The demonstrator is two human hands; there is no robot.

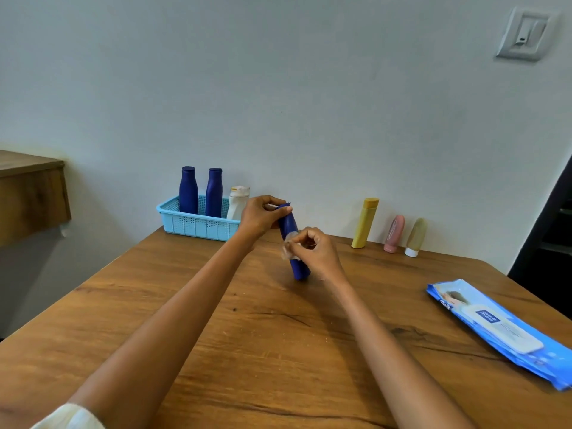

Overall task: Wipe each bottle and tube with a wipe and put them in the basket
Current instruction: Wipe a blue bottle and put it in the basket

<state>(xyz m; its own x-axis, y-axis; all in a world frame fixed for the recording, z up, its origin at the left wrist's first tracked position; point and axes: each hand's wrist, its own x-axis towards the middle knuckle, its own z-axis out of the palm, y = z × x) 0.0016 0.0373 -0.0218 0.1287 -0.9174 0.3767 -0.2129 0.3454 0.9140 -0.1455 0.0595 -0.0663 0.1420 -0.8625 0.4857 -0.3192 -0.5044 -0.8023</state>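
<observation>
My left hand [261, 216] grips the top of a dark blue tube [289, 226] that stands tilted on the wooden table [216, 335]. My right hand [315, 250] pinches a small crumpled wipe [287, 249] against the tube's middle. At the back left a light blue basket [198, 226] holds two dark blue bottles [188, 190] [214, 191] and a white bottle [237, 202]. Against the wall to the right stand a yellow bottle [365, 222], a pink tube [394, 233] and an olive tube with a white cap [415, 237].
A blue pack of wet wipes [501, 331] lies flat near the table's right edge. A wooden shelf [31, 193] juts from the wall at the left. A wall switch [524, 34] sits high on the right, and a dark opening [554, 230] lies beyond the table's right side.
</observation>
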